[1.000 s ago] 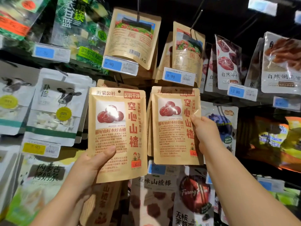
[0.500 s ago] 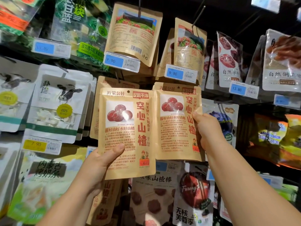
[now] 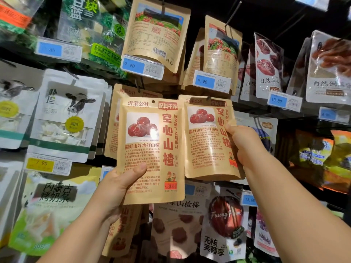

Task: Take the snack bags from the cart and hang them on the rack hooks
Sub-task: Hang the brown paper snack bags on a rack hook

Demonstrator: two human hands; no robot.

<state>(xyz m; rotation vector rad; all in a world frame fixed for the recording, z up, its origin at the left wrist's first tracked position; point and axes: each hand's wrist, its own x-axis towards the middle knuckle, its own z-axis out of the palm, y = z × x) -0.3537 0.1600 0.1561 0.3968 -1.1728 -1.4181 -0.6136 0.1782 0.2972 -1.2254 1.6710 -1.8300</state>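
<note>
dim shop rack (image 3: pixel 212 8), crowded with hanging snack packs, backs everything. nearest, the left hand (image 3: pixel 121 186) grips the left bag (image 3: pixel 152 149) by its lower left corner, thumb flat on the front and fingers hidden behind. the bag stands upright, up and to the right of that hand, with its hole (image 3: pixel 153 101) at the top edge, well above the thumb. the right hand (image 3: pixel 245 147) pinches the right edge of the right bag (image 3: pixel 207 137), which spreads to that hand's left, its side touching or just behind the left bag.

farther back, a hook (image 3: pixel 137 86) shows above and a little left of the hole, with hung bags (image 3: pixel 115 120) of the same kind below it.

held so low, the left bag's top is likely to flop as it goes up, so the hole could miss the hook's tip and the tip could crease or tear the paper. a hard push might also shove the hung bags back or knock one loose. whether the right bag's top is threaded on its own hook cannot be told. if it is not, letting go would drop it.
</note>
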